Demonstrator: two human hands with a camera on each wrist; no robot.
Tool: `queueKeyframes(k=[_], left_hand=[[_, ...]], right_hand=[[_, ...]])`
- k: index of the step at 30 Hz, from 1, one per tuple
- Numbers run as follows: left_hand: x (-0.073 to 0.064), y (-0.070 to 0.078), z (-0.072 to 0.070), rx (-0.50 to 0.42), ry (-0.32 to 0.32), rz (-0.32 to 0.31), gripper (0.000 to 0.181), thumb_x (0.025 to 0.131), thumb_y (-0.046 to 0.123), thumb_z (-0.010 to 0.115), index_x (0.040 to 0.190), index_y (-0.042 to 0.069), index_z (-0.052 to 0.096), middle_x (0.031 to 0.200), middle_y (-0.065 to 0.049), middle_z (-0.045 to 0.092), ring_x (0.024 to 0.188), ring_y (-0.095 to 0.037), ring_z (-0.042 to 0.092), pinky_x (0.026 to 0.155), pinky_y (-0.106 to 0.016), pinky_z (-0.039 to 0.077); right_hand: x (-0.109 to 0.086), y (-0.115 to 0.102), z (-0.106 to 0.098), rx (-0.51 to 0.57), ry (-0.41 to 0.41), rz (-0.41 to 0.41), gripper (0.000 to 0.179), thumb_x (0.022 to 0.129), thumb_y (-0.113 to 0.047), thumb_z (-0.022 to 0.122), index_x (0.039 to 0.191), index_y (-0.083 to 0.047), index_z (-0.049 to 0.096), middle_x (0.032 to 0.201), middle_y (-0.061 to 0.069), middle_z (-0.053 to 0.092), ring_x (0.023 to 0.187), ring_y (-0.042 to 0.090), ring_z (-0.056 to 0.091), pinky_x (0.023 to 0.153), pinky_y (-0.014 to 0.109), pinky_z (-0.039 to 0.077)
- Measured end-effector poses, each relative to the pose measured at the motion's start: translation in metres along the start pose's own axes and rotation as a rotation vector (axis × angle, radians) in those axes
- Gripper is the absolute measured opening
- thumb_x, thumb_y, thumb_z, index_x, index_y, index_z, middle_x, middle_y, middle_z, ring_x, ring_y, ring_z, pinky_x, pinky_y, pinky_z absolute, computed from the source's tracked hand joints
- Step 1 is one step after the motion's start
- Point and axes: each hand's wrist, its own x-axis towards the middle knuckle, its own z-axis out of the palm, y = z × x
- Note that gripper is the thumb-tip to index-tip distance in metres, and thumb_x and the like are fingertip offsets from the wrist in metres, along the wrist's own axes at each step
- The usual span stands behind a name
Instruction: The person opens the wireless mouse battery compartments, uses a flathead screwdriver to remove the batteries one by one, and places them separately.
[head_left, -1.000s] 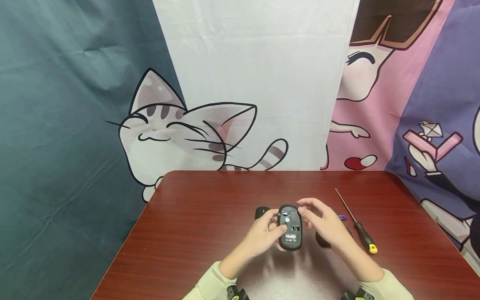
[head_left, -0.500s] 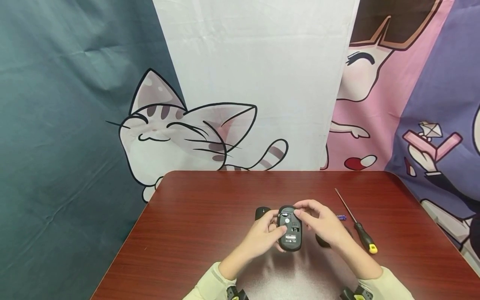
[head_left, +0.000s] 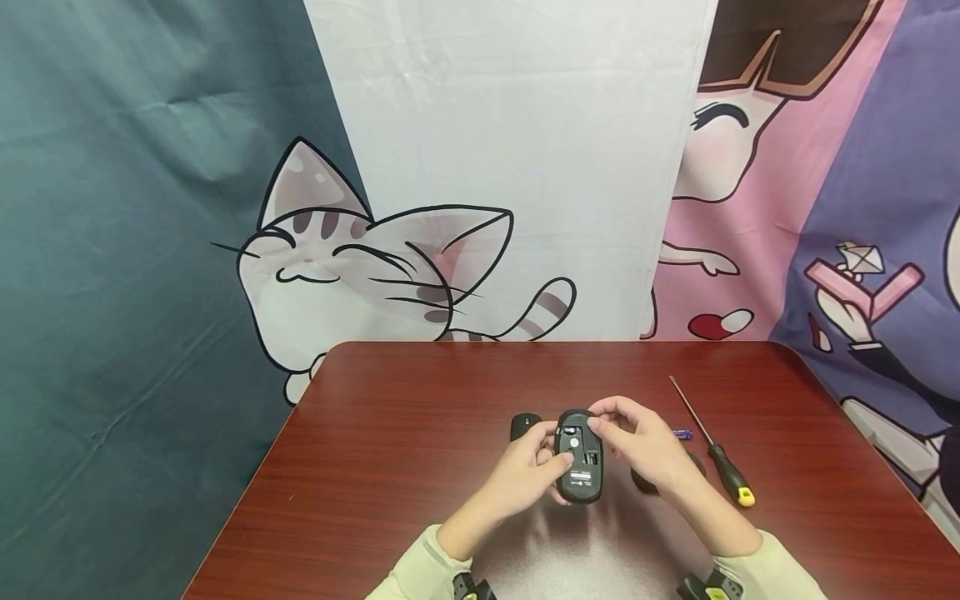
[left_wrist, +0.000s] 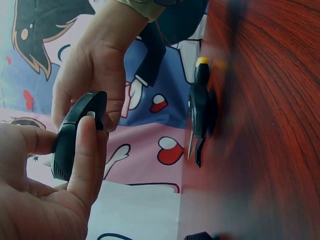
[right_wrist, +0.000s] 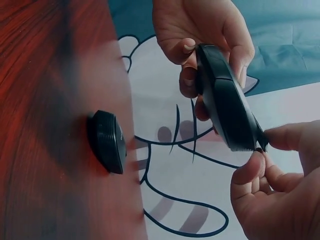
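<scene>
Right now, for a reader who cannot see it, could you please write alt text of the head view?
A left hand and a right hand hold a computer mouse, underside facing the camera, above a reddish-brown table; a screwdriver lies at right. Behind is a cartoon-cat backdrop.

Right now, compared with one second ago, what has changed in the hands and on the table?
The right hand has shifted slightly left: its thumb, earlier at the upper right edge of the black oval plastic mouse, now overlaps its far end. The left hand keeps holding the mouse, nearly in place. The long screwdriver with black-and-yellow handle lies as before.
</scene>
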Motion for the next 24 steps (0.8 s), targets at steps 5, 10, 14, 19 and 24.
queueKeyframes(k=[5,10,14,19,24], left_hand=[[-0.001,-0.002,-0.001,0.005,0.004,-0.016,0.043,0.096,0.006,0.061,0.137,-0.003,0.05,0.101,-0.012,0.066,0.069,-0.013,0.069,0.06,-0.065,0.058],[-0.001,-0.007,-0.005,0.034,-0.003,-0.02,0.043,0.097,0.006,0.061,0.137,-0.002,0.05,0.102,-0.011,0.066,0.067,-0.012,0.068,0.059,-0.065,0.057],[-0.002,-0.01,-0.008,0.05,-0.001,-0.01,0.044,0.096,0.006,0.061,0.138,-0.003,0.05,0.1,-0.011,0.066,0.063,-0.011,0.067,0.057,-0.063,0.058],[-0.003,-0.014,-0.011,0.074,0.008,-0.019,0.044,0.097,0.006,0.06,0.138,-0.003,0.049,0.098,-0.01,0.065,0.061,-0.011,0.067,0.056,-0.063,0.058],[-0.003,-0.015,-0.013,0.091,0.012,-0.035,0.044,0.096,0.007,0.06,0.138,-0.003,0.049,0.098,-0.01,0.066,0.061,-0.012,0.067,0.056,-0.062,0.058]], right_hand=[[0.003,-0.001,-0.001,0.028,0.012,0.022,0.029,0.098,-0.023,0.068,0.118,-0.003,0.064,0.095,0.011,0.067,0.074,0.019,0.062,0.065,0.03,0.057],[0.008,0.002,-0.003,0.071,0.011,0.05,0.033,0.099,-0.023,0.067,0.123,-0.001,0.061,0.096,0.014,0.068,0.076,0.02,0.064,0.069,0.031,0.061],[0.015,0.008,-0.005,0.089,0.028,0.061,0.032,0.1,-0.02,0.066,0.123,0.001,0.06,0.094,0.015,0.067,0.075,0.018,0.064,0.069,0.032,0.062],[0.024,0.019,-0.006,0.096,0.036,0.06,0.032,0.1,-0.019,0.065,0.123,0.003,0.06,0.09,0.014,0.066,0.072,0.015,0.064,0.067,0.03,0.061],[0.034,0.033,-0.003,0.113,0.027,0.081,0.034,0.101,-0.019,0.065,0.124,0.005,0.059,0.089,0.011,0.065,0.073,0.015,0.062,0.066,0.027,0.061]])
